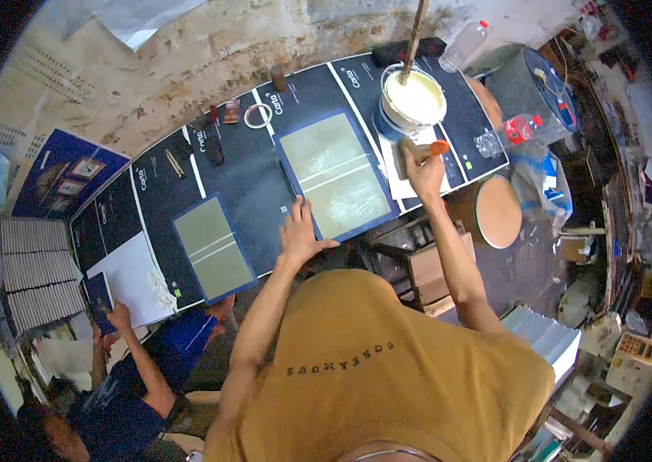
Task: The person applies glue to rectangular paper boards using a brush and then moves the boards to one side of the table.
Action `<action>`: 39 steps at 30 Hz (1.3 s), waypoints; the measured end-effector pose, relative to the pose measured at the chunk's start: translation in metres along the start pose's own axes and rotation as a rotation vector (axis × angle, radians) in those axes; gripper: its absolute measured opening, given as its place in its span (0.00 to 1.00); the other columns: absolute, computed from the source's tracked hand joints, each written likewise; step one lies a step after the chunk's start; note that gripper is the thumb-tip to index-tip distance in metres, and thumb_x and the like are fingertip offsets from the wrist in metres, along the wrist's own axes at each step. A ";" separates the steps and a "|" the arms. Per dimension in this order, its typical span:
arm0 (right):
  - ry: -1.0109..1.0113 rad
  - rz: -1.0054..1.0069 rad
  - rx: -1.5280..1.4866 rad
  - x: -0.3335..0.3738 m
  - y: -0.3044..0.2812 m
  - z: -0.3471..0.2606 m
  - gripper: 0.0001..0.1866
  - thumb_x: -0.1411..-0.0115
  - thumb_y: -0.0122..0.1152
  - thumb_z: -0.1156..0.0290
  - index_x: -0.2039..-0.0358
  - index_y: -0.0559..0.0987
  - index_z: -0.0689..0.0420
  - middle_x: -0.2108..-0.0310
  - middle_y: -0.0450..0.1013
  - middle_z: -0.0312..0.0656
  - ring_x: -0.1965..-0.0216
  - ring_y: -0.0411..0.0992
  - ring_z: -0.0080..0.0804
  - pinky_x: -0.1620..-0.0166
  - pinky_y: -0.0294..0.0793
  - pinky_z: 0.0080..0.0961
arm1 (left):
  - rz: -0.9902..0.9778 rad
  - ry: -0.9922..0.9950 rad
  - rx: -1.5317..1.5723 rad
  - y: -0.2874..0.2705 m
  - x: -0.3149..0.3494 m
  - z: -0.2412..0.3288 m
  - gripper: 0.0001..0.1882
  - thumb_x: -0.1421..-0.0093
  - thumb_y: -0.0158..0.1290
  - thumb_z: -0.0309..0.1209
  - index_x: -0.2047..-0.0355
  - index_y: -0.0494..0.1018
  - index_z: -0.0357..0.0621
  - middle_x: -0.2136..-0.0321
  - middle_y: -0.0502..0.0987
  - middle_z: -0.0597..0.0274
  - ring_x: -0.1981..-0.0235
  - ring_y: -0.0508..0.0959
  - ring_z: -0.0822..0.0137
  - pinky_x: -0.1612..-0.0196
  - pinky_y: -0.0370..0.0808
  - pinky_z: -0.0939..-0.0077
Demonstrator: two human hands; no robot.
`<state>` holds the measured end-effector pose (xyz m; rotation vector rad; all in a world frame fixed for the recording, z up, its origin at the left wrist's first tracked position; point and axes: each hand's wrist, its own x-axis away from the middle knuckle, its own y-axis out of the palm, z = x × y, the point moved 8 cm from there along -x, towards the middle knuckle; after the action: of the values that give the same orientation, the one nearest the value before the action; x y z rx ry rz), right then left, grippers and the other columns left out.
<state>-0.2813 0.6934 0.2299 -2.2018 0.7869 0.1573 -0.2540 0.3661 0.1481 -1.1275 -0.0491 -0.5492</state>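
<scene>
Near the front edge of the black table, my left hand (300, 235) lies open with its fingers spread. It rests by the lower left side of a blue-bordered sheet (333, 177) with a greenish middle, two pale stripes and a wet-looking shine. My right hand (424, 173) is closed on a brush-like tool with an orange handle end (440, 147); its dark head is partly hidden by my fingers. Just beyond that hand stands a white bucket (413, 100) of cream-coloured paste, with a wooden stick (417, 35) standing in it. White paper (399, 185) lies under my right hand.
Left of me lies a second blue-bordered sheet (214, 246). A tape roll (258, 116) is at the back. Bottles, one with a red label (522, 128), stand right, beside a round stool (498, 212). Far left, a co-worker's hands hold a dark blue panel (98, 296) beside white sheets.
</scene>
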 end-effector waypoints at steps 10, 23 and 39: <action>0.294 -0.103 0.174 0.086 -0.018 0.018 0.24 0.41 0.65 0.52 0.74 0.81 0.66 0.77 0.78 0.55 0.72 0.81 0.49 0.69 0.78 0.41 | 0.036 0.095 -0.052 -0.005 0.002 0.003 0.67 0.63 0.69 0.62 0.32 0.51 0.36 0.30 0.51 0.46 0.40 0.68 0.40 0.45 0.69 0.36; 0.267 -0.076 0.316 0.110 -0.041 0.030 0.29 0.43 0.64 0.47 0.83 0.79 0.64 0.83 0.76 0.54 0.79 0.78 0.48 0.72 0.78 0.42 | 0.066 0.128 -0.106 -0.004 0.003 0.004 0.67 0.63 0.67 0.66 0.33 0.52 0.36 0.31 0.52 0.43 0.38 0.67 0.40 0.47 0.71 0.38; -0.129 -0.273 -0.295 0.005 0.025 -0.032 0.21 0.45 0.70 0.53 0.62 0.84 0.58 0.73 0.81 0.46 0.70 0.80 0.37 0.64 0.78 0.34 | -0.023 0.043 -0.057 0.003 -0.002 0.004 0.70 0.64 0.73 0.58 0.30 0.47 0.35 0.28 0.47 0.46 0.39 0.68 0.42 0.47 0.72 0.40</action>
<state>-0.2967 0.6555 0.2343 -2.5227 0.4053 0.2909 -0.2534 0.3716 0.1470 -1.1709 -0.0092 -0.5986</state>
